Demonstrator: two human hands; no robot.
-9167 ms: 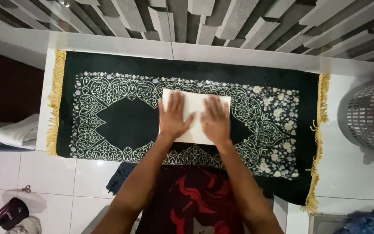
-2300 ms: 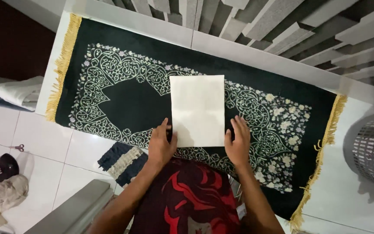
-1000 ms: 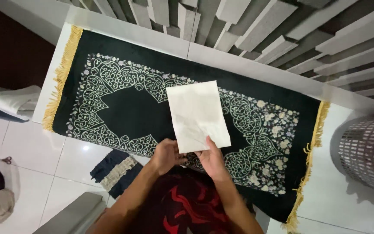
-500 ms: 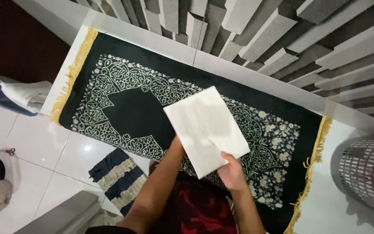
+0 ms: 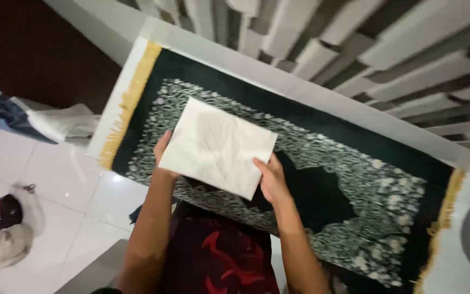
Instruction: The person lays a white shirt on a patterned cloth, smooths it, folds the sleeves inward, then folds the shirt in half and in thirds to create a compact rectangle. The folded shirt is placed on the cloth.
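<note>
Both hands are gripping a folded white cloth, a flat rectangular piece with faint crease lines across its top face. The left hand is clasping the cloth's left edge, fingers curled under it and mostly hidden beneath the fabric. The right hand is pinching the near right corner, thumb lying on top and fingers tucked under. The cloth is sitting slightly tilted in the view, over the left half of a dark green rug; whether it is resting on the rug or being held just above it cannot be told.

The rug is lying on a white tiled floor, running from far left to near right. It is carrying a pale ornamental border around a plain dark centre, and a yellow fringe is trimming its left end; a matching fringe is showing at the right end. Beyond the rug's far edge, a wall of grey and white slats is standing.

On the floor at the left, a bundle of white and blue fabric is lying near the rug's left end. Nearer, at the left edge of the view, a dark object with a pale bag is resting on the tiles. The person's red-and-black patterned garment is filling the near centre, between the forearms.
</note>
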